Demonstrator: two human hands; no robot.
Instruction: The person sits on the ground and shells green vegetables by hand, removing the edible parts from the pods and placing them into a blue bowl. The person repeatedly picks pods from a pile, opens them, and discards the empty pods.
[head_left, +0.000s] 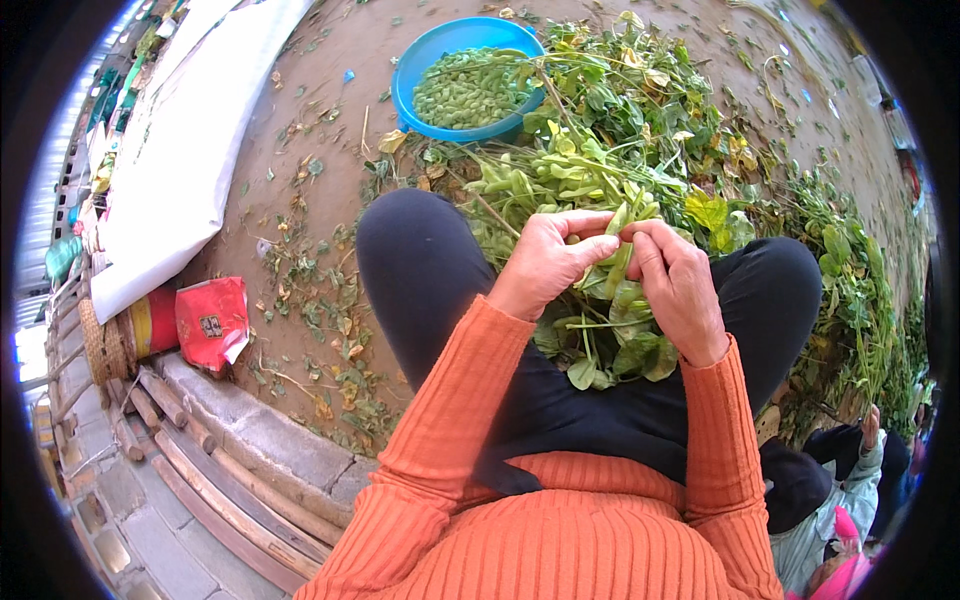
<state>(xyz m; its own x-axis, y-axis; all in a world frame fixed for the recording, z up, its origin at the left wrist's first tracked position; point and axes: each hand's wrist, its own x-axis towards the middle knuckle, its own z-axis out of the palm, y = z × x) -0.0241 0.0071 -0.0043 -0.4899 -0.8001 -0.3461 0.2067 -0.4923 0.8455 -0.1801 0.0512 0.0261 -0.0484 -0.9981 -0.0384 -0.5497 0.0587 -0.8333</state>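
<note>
Both my hands meet above my lap, their fingertips close together on green soybean pods (619, 259). My left hand (551, 259) pinches a pod between thumb and fingers. My right hand (671, 281) grips the pods from the other side, its fingers curled. Under and in front of them lies a leafy soybean plant (559, 176) with many pods, partly across my lap. Beyond my left knee stands a blue plastic basin (405, 82), holding picked green pods (469, 88).
Heaped bean plants (637, 97) spread ahead and to the right. Another person (832, 487) sits at the lower right. At the left are a white sheet (187, 135), a red bag (214, 322), a concrete kerb (255, 435) and wooden poles (232, 495). Fallen leaves litter the ground.
</note>
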